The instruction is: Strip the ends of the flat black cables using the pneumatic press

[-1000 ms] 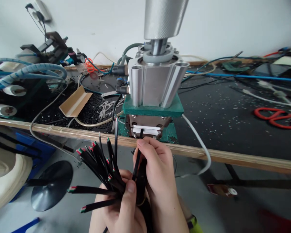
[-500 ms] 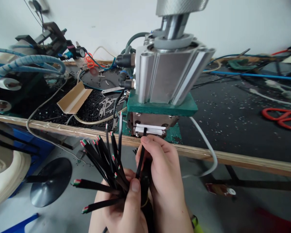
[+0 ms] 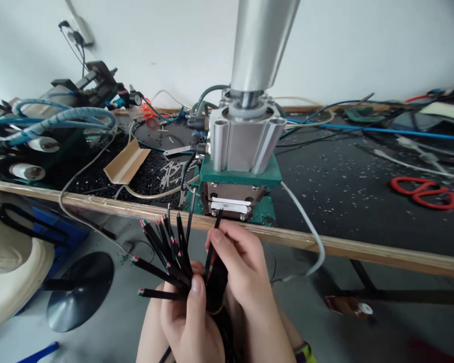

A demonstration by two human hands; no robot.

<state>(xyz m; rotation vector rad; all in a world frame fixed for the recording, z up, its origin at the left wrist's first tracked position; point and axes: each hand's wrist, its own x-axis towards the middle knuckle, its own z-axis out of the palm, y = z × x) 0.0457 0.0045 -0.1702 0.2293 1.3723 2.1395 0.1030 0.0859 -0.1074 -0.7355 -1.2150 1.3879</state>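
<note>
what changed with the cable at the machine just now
The right hand has drawn its single black cable back a little: the tip, at the machine's slot before, now sits just below it. The left hand still grips the fanned cable bundle.

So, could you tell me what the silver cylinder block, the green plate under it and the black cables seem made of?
Cylinder block: likely aluminium, matte silver with fluted sides. Green plate: probably painted metal; the coat hides it. Black cables: matte plastic or rubber sheath, coloured cores at the ends.
</note>
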